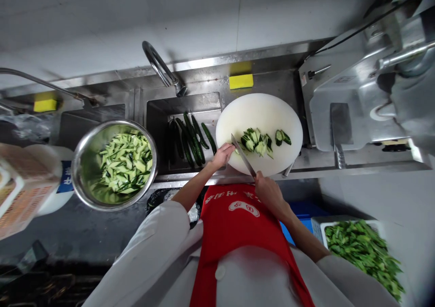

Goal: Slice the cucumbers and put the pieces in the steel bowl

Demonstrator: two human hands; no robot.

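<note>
My right hand (269, 191) is closed round the handle of a knife (244, 156), whose blade slants across the left part of a round white cutting board (285, 107). Close to the blade's left side, my left hand (224, 155) has its fingers pressed together on a cucumber at the board's edge, mostly hidden under them. Cut cucumber pieces (260, 142) lie in a heap right of the blade, with a few more slices (282, 137) farther right. Whole cucumbers (190, 139) rest in the sink left of the board.
A steel bowl (79, 173) of cut cucumber stands left of the sink (159, 109), under a curved faucet (159, 64). A yellow sponge (241, 81) sits behind the board. On the right are a cleaver (340, 125) and, lower down, a crate (321, 230) of leafy greens.
</note>
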